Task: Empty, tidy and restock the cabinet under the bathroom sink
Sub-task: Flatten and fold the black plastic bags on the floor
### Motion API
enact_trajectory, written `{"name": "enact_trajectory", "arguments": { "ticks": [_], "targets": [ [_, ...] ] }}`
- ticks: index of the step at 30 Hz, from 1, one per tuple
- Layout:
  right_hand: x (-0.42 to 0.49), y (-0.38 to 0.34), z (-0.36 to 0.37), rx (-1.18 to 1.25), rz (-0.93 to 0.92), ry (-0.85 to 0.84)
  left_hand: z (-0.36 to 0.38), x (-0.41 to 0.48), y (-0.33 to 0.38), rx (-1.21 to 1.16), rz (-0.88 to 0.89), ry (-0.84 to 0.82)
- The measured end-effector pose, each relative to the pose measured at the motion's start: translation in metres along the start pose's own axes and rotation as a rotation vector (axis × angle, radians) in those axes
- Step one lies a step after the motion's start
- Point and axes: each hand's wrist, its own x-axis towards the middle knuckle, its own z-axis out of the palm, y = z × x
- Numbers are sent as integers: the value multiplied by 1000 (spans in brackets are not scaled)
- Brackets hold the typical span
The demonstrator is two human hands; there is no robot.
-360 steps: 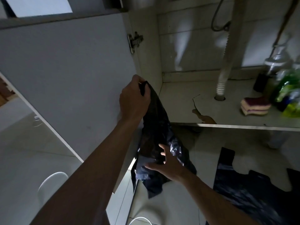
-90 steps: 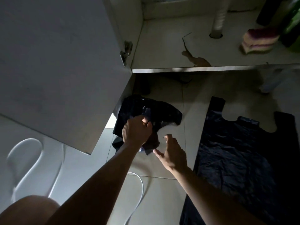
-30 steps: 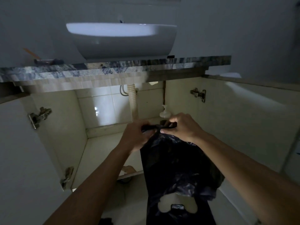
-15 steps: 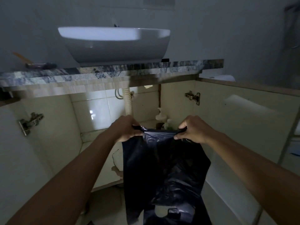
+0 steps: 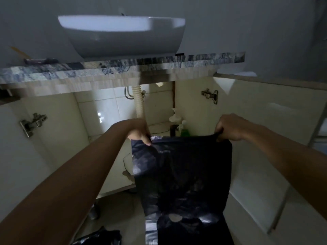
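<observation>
Hands: left hand (image 5: 139,132) & right hand (image 5: 228,129) each pinch a top corner of black plastic bag (image 5: 182,174), stretched wide before open cabinet (image 5: 58,138).

The black plastic bag (image 5: 182,174) hung stretched across the right half of the cabinet opening and blocked reach there. To its left, the cabinet floor (image 5: 115,181) lay open as far as the left wall. At the back, the corrugated drain hose (image 5: 139,103) stood mid-width, and pump bottles (image 5: 175,117) crowded the back right corner. The left door (image 5: 17,165) and right door (image 5: 274,138) stood swung wide.
</observation>
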Motion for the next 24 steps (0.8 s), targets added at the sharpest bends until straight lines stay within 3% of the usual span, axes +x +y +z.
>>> {"name": "enact_trajectory", "arguments": {
  "ticks": [3,6,11,13,15,18,21,24],
  "targets": [
    [10,13,19,72,116,309,7,19,6,39,-37,359],
    [8,27,26,33,141,534,11,29,13,-91,-101,582],
    [-14,39,17,131,-10,805,6,15,25,-198,-66,817],
    [-23,41,18,220,-49,786,9,7,25,-215,-68,765],
    [-35,41,18,286,-48,578,15,-4,23,-210,-42,598],
    [-50,44,22,432,-6,29,24,-22,21,-156,41,209],
    [-63,50,34,554,75,-376,38,-37,28,-226,-29,-292],
    [-74,55,57,531,138,-746,62,-42,37,-250,-55,-588]
  ]
}}
